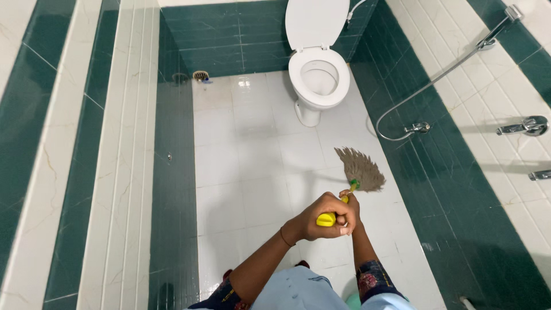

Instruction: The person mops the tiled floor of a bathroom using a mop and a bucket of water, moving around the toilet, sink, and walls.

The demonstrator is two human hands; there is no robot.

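Two hands grip one broom (351, 178) over a white tiled floor (252, 149). The left hand (324, 215) is wrapped fully round the yellow butt of the handle, fingers curled tight, with the butt end showing at its underside. The right hand (350, 204) lies just behind it, mostly hidden, its fingers also folded onto the handle; how firmly it clasps cannot be told. The broom runs away from the hands, up and to the right in the view: its long axis goes from the yellow butt, through a short green collar, to the brown fan of bristles. The bristles point away from the person, toward the toilet (318, 74) and the green tiled wall (459, 189) on the right, and they rest on the floor near that wall. The toilet stands well beyond the bristle tips, lid raised. A hose (436, 80) and taps (528, 126) hang on the right wall; a drain (201, 75) sits in the far left corner.
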